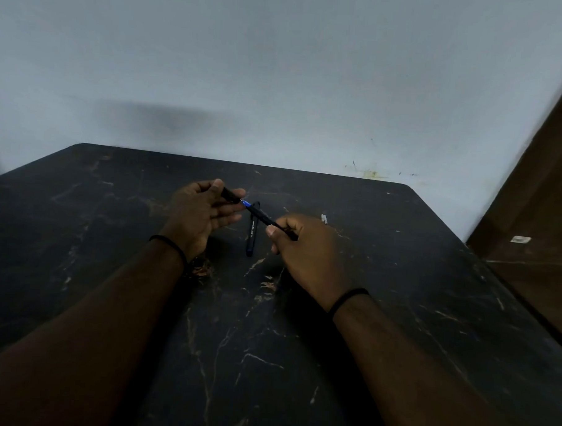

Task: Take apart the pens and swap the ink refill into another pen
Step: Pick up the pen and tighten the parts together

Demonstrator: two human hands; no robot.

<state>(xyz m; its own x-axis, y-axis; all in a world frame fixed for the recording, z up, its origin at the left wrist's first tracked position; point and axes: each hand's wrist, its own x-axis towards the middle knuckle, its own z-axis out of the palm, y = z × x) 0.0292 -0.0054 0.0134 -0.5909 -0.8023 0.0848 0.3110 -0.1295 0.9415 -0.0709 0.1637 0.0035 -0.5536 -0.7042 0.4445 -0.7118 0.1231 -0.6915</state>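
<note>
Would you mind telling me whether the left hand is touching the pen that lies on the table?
Apart. The head view shows the left hand raised, gripping a black cap, with bare table between it and the lying pen.

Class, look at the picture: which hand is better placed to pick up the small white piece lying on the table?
Right: the right hand lies just beside the white piece; the left hand is farther off.

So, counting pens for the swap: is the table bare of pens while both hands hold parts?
No, a second pen lies on the table between the left hand and right hand.
</note>
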